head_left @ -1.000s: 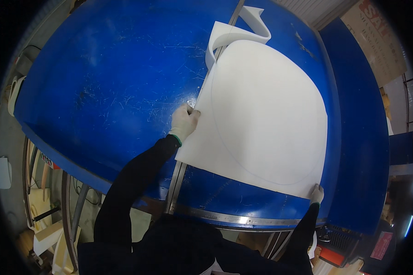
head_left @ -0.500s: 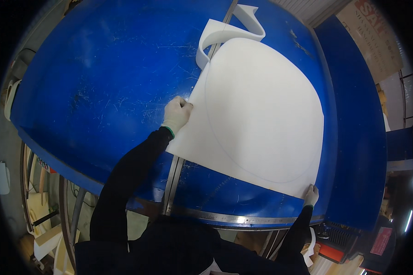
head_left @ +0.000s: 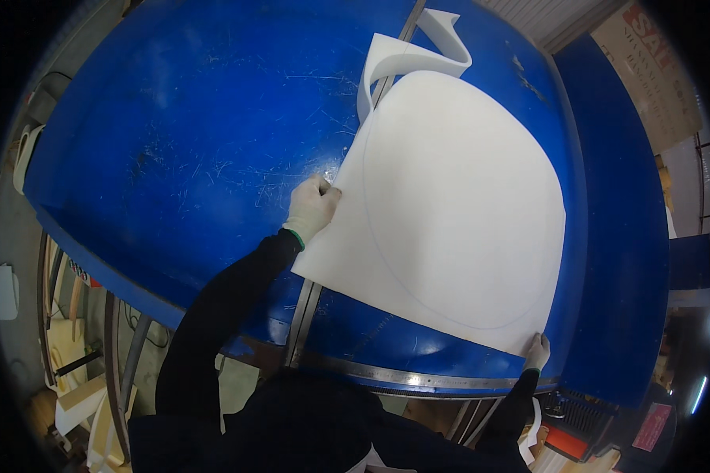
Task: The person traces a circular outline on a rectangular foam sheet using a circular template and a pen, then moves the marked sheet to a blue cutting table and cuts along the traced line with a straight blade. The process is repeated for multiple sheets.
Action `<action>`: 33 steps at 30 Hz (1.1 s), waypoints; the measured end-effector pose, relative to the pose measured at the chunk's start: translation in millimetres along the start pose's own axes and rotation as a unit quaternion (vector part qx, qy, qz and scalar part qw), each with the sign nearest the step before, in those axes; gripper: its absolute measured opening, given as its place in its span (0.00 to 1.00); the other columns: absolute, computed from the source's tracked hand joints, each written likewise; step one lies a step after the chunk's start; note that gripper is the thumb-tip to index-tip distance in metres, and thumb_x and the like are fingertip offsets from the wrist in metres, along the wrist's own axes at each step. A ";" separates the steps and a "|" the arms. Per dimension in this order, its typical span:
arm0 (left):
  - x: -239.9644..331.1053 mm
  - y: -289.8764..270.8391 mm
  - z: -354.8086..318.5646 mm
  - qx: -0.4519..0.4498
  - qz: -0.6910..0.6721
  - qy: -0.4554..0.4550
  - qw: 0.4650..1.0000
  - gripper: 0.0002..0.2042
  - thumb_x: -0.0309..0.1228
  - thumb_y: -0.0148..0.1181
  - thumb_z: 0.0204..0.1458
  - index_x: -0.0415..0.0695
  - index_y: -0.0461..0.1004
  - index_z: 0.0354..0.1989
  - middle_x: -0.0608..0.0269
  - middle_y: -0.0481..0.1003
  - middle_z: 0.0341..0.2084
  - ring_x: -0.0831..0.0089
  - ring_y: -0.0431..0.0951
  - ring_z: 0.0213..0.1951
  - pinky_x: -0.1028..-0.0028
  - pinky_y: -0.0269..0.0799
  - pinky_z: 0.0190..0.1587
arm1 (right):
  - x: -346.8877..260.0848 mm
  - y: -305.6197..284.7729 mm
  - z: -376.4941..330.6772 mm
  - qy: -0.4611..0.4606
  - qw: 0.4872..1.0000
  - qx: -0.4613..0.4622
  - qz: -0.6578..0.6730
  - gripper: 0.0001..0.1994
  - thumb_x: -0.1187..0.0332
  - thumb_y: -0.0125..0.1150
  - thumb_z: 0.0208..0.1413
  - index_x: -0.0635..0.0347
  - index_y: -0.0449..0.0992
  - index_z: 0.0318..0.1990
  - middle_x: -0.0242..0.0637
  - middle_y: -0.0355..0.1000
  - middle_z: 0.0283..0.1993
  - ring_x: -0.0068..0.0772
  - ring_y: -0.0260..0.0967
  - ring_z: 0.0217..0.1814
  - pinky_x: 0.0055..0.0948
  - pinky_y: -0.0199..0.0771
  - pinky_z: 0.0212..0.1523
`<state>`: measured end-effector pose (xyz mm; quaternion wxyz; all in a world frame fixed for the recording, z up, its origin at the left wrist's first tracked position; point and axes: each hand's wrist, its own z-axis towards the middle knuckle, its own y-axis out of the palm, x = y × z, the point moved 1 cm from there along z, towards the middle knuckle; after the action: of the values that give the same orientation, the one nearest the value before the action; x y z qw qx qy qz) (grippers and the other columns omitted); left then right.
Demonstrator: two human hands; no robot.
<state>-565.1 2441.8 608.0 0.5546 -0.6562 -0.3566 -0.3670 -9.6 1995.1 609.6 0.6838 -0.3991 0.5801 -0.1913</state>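
Observation:
A large white foam sheet point(head_left: 457, 205) with a rounded far end lies on the blue tabletop point(head_left: 189, 142). A thin curved pen line runs down its left side and along its near part. My left hand point(head_left: 313, 206), in a pale glove with a green cuff, pinches the sheet's left edge. At the near right corner, my right hand point(head_left: 537, 351), gloved too, has its fingers closed on the sheet; part of the grip is hidden. A curled white foam offcut point(head_left: 406, 57) stands beyond the sheet, close to its far left edge.
A metal-edged slot point(head_left: 300, 323) crosses the tabletop and passes beneath the sheet. Along the near edge runs a steel ruler point(head_left: 426, 380). A blue panel point(head_left: 619, 213) borders the right side. Pale foam pieces point(head_left: 83, 406) lie below the table at left.
The foam sheet has slid slightly nearer to me, with both hands keeping their hold. The whole view has also shifted a little.

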 end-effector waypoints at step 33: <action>-9.7 -0.3 25.7 0.021 -0.009 0.013 1.000 0.12 0.36 0.62 0.49 0.37 0.75 0.28 0.48 0.78 0.26 0.54 0.78 0.32 0.61 0.73 0.38 | -11.5 5.8 -42.9 0.006 1.000 0.020 -0.005 0.24 0.63 0.56 0.64 0.77 0.71 0.59 0.54 0.74 0.57 0.41 0.71 0.59 0.32 0.67 0.62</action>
<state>-567.8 2466.7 596.7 0.5691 -0.6364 -0.3631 -0.3732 -54.2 1993.1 612.2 0.6876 -0.3869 0.5779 -0.2089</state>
